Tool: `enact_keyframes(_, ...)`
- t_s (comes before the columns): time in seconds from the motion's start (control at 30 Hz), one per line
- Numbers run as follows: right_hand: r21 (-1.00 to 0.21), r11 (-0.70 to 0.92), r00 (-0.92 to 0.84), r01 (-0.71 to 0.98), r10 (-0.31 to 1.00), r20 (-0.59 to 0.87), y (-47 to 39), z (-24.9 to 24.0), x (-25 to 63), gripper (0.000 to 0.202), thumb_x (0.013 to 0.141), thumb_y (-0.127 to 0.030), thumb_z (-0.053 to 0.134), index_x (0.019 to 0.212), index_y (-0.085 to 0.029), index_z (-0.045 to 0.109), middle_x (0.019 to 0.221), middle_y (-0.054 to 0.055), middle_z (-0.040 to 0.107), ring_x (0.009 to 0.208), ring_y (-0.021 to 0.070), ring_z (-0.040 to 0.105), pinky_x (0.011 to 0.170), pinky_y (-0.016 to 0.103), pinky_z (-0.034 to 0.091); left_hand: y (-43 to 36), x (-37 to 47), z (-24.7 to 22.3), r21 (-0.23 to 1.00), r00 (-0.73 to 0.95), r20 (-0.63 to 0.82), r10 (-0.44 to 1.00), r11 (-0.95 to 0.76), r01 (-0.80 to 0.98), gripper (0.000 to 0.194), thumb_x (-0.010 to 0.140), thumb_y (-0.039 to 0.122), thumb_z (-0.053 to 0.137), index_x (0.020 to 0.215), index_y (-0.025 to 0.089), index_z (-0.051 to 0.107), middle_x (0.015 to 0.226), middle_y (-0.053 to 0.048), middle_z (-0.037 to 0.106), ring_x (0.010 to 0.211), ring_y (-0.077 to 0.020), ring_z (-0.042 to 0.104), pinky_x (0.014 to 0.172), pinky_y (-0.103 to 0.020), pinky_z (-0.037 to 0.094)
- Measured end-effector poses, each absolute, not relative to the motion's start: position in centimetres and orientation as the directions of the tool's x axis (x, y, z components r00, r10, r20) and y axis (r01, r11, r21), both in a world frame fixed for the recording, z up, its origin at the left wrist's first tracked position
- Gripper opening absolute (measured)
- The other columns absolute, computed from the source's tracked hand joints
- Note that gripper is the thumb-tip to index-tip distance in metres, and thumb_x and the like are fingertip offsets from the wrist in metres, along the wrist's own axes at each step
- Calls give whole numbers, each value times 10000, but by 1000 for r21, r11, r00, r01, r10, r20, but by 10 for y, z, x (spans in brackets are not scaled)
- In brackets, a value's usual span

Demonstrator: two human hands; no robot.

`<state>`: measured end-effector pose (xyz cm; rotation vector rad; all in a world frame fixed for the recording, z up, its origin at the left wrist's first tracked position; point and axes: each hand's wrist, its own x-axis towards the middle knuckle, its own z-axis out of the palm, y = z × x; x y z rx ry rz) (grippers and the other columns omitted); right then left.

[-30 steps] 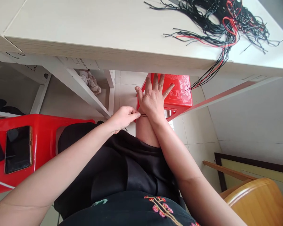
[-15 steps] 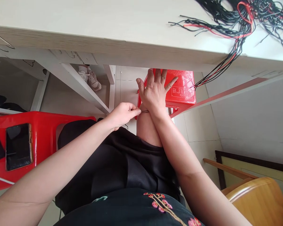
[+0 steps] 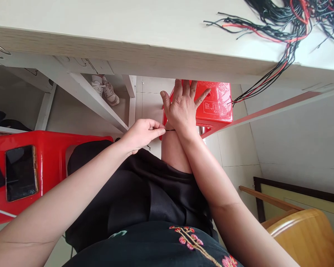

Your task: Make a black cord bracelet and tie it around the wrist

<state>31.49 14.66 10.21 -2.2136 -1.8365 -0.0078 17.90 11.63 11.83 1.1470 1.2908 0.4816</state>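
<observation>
Between its thumb and index finger, my left hand (image 3: 149, 133) pinches a thin black cord (image 3: 170, 130). The cord stretches across my bare leg (image 3: 174, 152) and disappears beneath the heel of my right hand (image 3: 182, 111). That hand lies flat over the knee with its fingers spread, and its palm hides the rest of the cord there. Past the fingers is a red plastic stool (image 3: 215, 107), partly under the table.
On the white table (image 3: 100, 22) lies a bundle of black and red cords (image 3: 292, 33), some hanging over its edge. A phone (image 3: 21, 173) rests on another red stool (image 3: 54, 155) at left. A wooden chair (image 3: 308, 230) stands at lower right. Someone's shoes (image 3: 110, 92) show beneath the table.
Two separate strands showed between my hands; now they look like a single line. My left hand has shifted very slightly left, while my right hand stays almost in place.
</observation>
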Motion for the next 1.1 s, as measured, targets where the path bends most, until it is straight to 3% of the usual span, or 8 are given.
enact_keyframes(0.13, -160, -175, 200, 972, 967, 156, 146, 103, 314, 676, 1000, -503, 45, 1472, -124, 344, 1519, 176, 365, 1478, 362, 150, 1119, 705, -33, 116, 176, 114, 877, 305, -469, 829, 397, 268, 109, 710, 95, 733, 801, 148, 707, 758, -1, 703, 730, -106, 619, 751, -240, 478)
enact_keyframes(0.4, -217, -140, 192, 966, 952, 240, 146, 96, 315, 662, 1006, -533, 128, 1431, -100, 390, 1500, 189, 406, 1469, 355, 189, 1132, 692, -42, 116, 173, 104, 911, 319, -385, 866, 303, 279, 154, 676, 121, 749, 789, 162, 653, 749, 16, 658, 724, -116, 602, 745, -274, 487)
enact_keyframes(0.7, -249, -121, 188, 961, 945, 267, 146, 96, 316, 666, 995, -574, 117, 1413, -144, 407, 1475, 196, 427, 1455, 355, 230, 1112, 718, -19, 118, 171, 104, 907, 346, -337, 876, 202, 370, 101, 748, 261, 699, 776, 173, 659, 717, 10, 649, 659, -122, 557, 674, -280, 439)
enact_keyframes(1.1, -287, -111, 195, 952, 939, 284, 146, 93, 318, 687, 986, -596, 120, 1408, -144, 420, 1482, 200, 425, 1454, 368, 246, 1104, 729, -17, 116, 169, 103, 908, 414, -293, 862, 116, 402, 214, 858, 333, 565, 711, 184, 611, 710, -9, 639, 696, -147, 555, 716, -300, 448)
